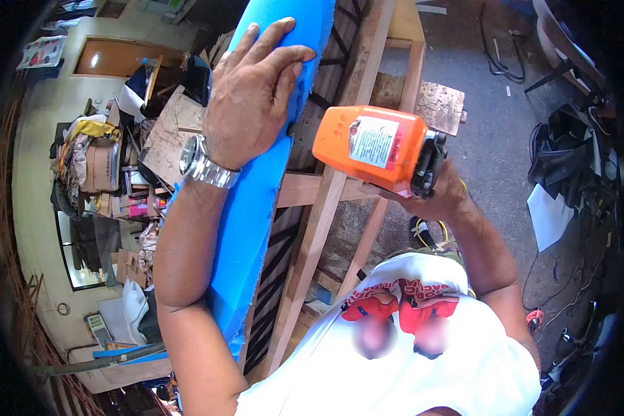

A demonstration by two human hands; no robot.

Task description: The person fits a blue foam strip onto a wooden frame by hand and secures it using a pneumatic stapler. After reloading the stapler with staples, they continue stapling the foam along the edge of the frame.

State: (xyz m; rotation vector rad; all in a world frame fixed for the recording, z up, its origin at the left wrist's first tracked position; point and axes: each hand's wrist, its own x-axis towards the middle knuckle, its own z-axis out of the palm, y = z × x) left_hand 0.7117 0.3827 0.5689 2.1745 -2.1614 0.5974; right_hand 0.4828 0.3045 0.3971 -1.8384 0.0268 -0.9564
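Presently, the left hand (246, 114) lies open on the blue sheet (246, 229), the right hand (448, 197) grips the orange tool (374, 144) beside it, and this apparent positioning step calls for steady alignment.

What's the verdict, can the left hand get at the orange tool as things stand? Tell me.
Probably yes. The left hand lies spread on the blue piece, close beside the orange tool, with nothing visible blocking the way between them. The right hand holds the tool's far side.
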